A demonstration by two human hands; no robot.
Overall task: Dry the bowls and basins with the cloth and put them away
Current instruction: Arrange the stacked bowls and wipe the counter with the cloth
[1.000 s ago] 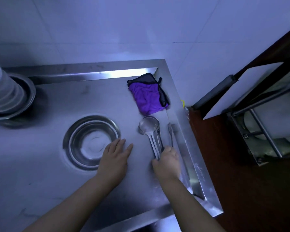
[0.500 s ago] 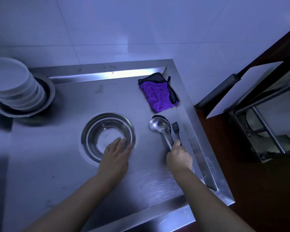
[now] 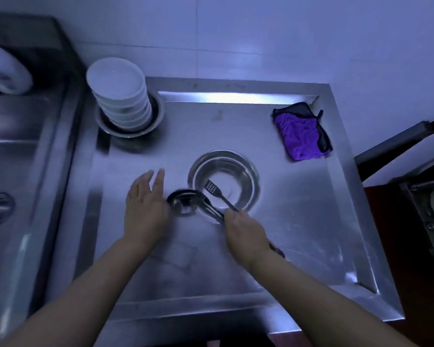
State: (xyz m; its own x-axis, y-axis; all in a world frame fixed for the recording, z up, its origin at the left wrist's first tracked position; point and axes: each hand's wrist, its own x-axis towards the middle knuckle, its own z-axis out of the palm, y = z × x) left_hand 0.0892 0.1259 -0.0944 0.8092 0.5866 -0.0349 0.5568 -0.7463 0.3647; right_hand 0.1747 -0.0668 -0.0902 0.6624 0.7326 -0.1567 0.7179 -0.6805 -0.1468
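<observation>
The right hand (image 3: 246,227) has its fingers curled round a bundle of utensil handles, clamped on them near their lower ends. Out past those fingertips, the handles fan apart: a ladle (image 3: 184,202) (there may be more than one, the bowls blur together) reaches toward the left hand, and a small slotted spatula (image 3: 211,187) points up over the steel basin (image 3: 223,181). The spatula's head hangs above the basin's inside; whether it touches the metal I cannot tell.

The left hand (image 3: 145,206) is spread flat, fingers straight and slightly apart, holding nothing. Its thumb side lies just beside the ladle's bowl, possibly touching it.

The basin sits upright on the stainless steel counter (image 3: 311,234), just beyond the right hand's fingertips. The purple cloth (image 3: 301,136) lies crumpled well beyond the basin, in the far corner to the right. Far beyond the left hand's fingers, a stack of white bowls (image 3: 120,96) stands inside another steel basin (image 3: 156,116). Left of that lies a sink (image 3: 15,146).
</observation>
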